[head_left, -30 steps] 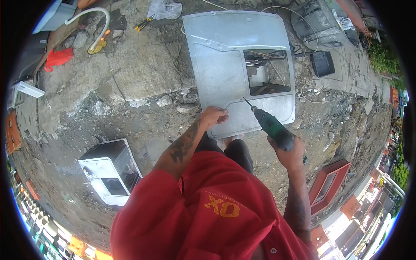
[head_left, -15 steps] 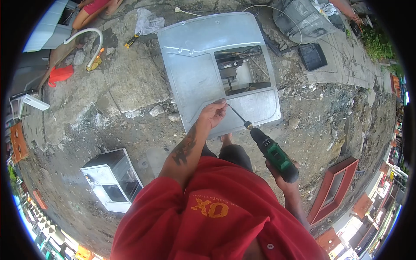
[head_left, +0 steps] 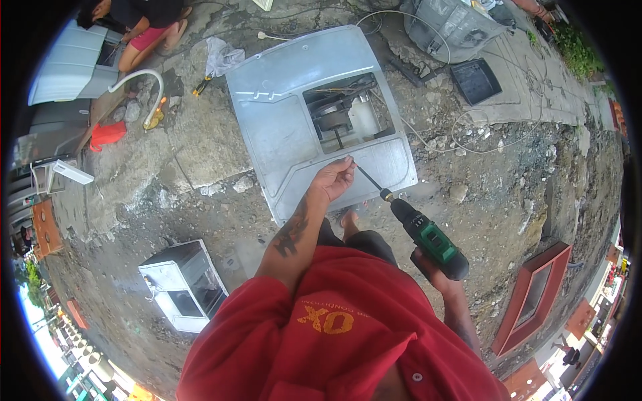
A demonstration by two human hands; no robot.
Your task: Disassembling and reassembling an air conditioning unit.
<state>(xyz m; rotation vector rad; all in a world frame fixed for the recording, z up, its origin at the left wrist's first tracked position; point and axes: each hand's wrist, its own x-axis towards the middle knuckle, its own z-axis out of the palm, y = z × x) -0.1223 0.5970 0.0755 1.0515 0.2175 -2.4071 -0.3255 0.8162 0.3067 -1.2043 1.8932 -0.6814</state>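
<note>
In my right hand (head_left: 433,269) is a green and black cordless drill (head_left: 435,239), its long thin bit slanting up and left. My left hand (head_left: 334,179) is pinched closed at the tip of that bit; whatever small piece sits between the fingertips is too small to name. Both are over the near part of a pale metal appliance casing (head_left: 274,137) lying on the ground. Through the casing's rectangular opening, a dark motor-like part (head_left: 334,119) with a shaft shows inside.
A black tray (head_left: 476,81) and a grey tub (head_left: 451,30) stand at the far right. Pliers (head_left: 202,86), a white cloth (head_left: 223,57) and a bent hose (head_left: 159,87) lie far left. A small white cabinet (head_left: 175,294) and red frame (head_left: 533,297) flank me. A co-worker (head_left: 144,30) crouches far left.
The casing sits a little further left in view and slightly nearer, as the view has shifted. More of the co-worker shows. My hands keep the same pose at the bit.
</note>
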